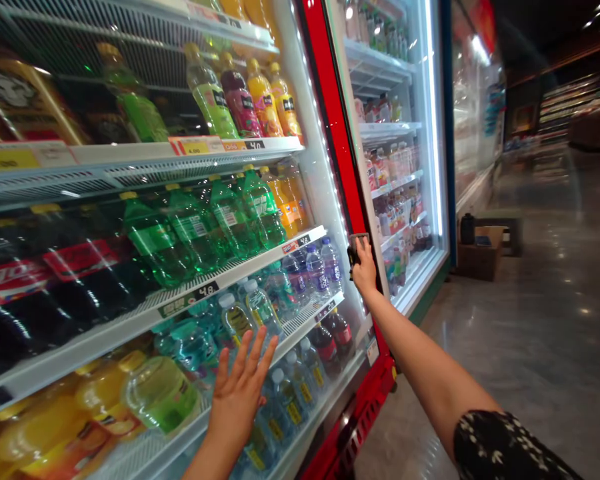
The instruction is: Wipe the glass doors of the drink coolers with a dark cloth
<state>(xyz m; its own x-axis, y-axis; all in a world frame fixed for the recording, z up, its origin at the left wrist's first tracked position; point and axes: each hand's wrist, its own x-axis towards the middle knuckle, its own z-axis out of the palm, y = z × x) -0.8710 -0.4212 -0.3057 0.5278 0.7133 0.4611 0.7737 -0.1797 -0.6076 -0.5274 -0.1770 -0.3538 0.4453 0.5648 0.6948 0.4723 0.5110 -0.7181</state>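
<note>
My left hand is spread with fingers apart in front of the lower shelves of a drinks cooler. It is nearest to clear bottles with white caps and several water bottles with yellow labels. Whether it touches anything is not clear. My right hand reaches to the cooler's red frame, its fingers closed over a small grey and black door handle. Green soda bottles and dark cola bottles line the middle shelf.
Juice bottles stand on the shelf above, and large yellow bottles at lower left. Beyond the red frame is a second lit cooler. A cardboard box sits on the shiny floor at the right.
</note>
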